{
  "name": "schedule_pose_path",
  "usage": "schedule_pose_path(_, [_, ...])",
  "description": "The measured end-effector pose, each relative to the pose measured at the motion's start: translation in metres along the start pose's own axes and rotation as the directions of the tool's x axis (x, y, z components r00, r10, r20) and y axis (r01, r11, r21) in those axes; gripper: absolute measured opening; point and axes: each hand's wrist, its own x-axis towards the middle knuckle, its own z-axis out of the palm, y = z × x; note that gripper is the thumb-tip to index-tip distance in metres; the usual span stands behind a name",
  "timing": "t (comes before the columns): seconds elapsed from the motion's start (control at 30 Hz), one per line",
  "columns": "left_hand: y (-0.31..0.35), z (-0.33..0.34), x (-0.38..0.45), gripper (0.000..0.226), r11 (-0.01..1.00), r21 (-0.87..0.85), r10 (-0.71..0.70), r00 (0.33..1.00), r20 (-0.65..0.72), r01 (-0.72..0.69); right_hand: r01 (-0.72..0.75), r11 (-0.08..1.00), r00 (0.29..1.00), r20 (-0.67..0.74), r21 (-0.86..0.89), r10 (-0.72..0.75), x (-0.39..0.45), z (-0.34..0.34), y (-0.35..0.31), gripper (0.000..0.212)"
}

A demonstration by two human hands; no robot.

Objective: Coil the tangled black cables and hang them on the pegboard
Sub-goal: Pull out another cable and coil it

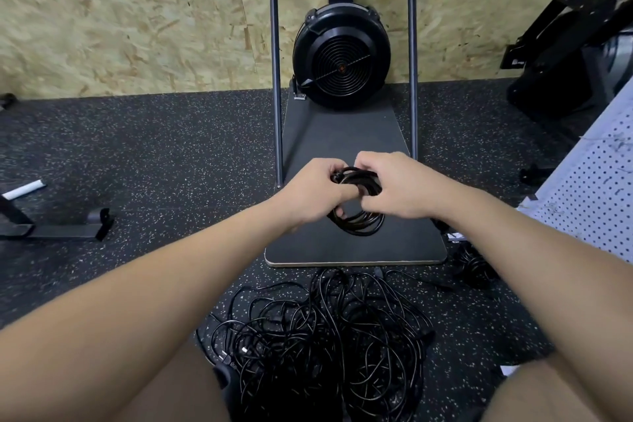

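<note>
We hold one small coil of black cable (358, 216) out over the dark platform (342, 144) of a fan machine, our left hand (315, 190) gripping its loops on one side and our right hand (394, 187) pinching them at the top. One cable looks nearly wound, yet most of the job remains: a large tangled pile of cables (325, 329) lies on the speckled floor (154, 147) between our knees, and the white pegboard (589, 181) at right shows nothing hung where we can see it
</note>
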Motion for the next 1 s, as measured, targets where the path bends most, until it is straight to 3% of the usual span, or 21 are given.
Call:
schedule_pose_path(0.1, [0.002,-0.001,0.000,0.009,0.999,-0.040,-0.030,0.998,0.049,0.032,-0.040,0.994,0.998,-0.055,-0.097,0.035,0.005,0.006,-0.004,0.009])
schedule_pose_path(0.17, [0.000,-0.005,0.002,0.013,1.000,0.024,-0.013,0.998,0.059,0.011,-0.072,0.992,0.997,-0.047,-0.106,0.067,0.008,0.005,-0.003,0.014])
schedule_pose_path(0.27, [-0.009,-0.007,-0.001,0.013,0.939,0.321,0.116,0.993,0.035,-0.121,-0.128,0.991,0.992,0.001,0.033,0.128,0.006,0.001,-0.004,0.019])
schedule_pose_path(0.37, [-0.015,-0.005,-0.006,0.016,0.912,0.370,0.184,0.983,0.020,-0.178,-0.132,0.972,0.989,0.089,0.196,0.117,0.002,0.000,-0.005,0.019])
schedule_pose_path(0.5, [-0.018,-0.006,-0.003,0.022,0.975,0.191,0.102,0.993,0.066,-0.113,-0.089,0.968,0.993,0.099,0.236,0.067,0.000,-0.005,0.004,0.016])
schedule_pose_path(0.6, [-0.018,-0.005,-0.004,0.024,0.998,0.019,0.052,0.996,0.071,-0.054,-0.063,0.991,0.998,-0.019,0.117,0.066,0.001,-0.015,0.013,0.056])
schedule_pose_path(0.63, [-0.018,-0.005,-0.004,0.022,0.997,-0.067,0.036,0.998,0.058,-0.032,-0.058,0.988,0.996,-0.053,0.141,0.066,0.001,-0.017,0.014,0.059])
schedule_pose_path(0.7, [-0.016,-0.003,-0.004,0.022,0.984,-0.177,0.006,1.000,0.030,-0.001,-0.037,0.974,0.990,-0.122,0.225,0.066,0.002,-0.019,0.017,0.046])
schedule_pose_path(0.83, [-0.009,-0.003,-0.003,0.029,0.980,-0.198,-0.023,0.998,0.055,0.033,0.056,0.935,0.985,-0.173,0.350,0.006,0.002,-0.023,0.014,0.013])
schedule_pose_path(0.9, [-0.006,-0.008,-0.002,0.015,0.959,-0.278,-0.027,0.995,0.092,0.052,0.048,0.890,0.987,-0.161,0.454,0.029,0.001,-0.026,0.015,0.017])
schedule_pose_path(1.0, [-0.003,-0.015,0.000,0.024,0.928,-0.368,-0.010,0.988,0.154,0.067,0.009,0.870,0.982,-0.168,0.493,0.084,0.001,-0.024,0.018,0.031])
